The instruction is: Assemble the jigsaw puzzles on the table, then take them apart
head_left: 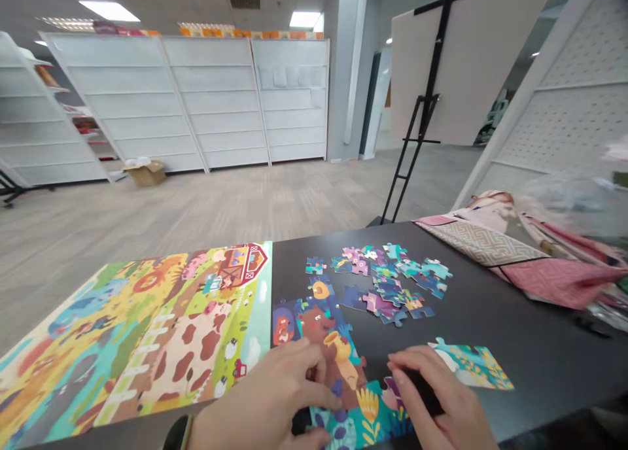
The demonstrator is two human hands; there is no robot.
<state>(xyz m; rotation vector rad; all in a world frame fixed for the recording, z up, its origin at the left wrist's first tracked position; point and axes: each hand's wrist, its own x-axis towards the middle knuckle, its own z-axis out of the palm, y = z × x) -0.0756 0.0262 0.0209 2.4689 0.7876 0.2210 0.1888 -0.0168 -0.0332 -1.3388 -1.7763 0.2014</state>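
Observation:
A partly joined jigsaw puzzle [321, 326], showing a brown bear with a honey pot, lies on the dark table in front of me. My left hand [282, 398] rests over its left and lower part, fingers bent and apart, the tips touching the pieces. At the lower right edge of the puzzle, my right hand [436, 391] has thumb and fingers closed at a purple puzzle piece [390, 392], partly covered by them. Beside that hand lies a joined section [483, 365] with yellow leaves on teal. Loose puzzle pieces [387, 286] are heaped farther back.
A farm-animal picture sheet [196, 345] covers the left of the table [471, 306] and meets the puzzle. A pink patterned bag [549, 273] sits at the right edge. Beyond are a black easel [415, 136], white shelves [210, 103] and a cardboard box [146, 173].

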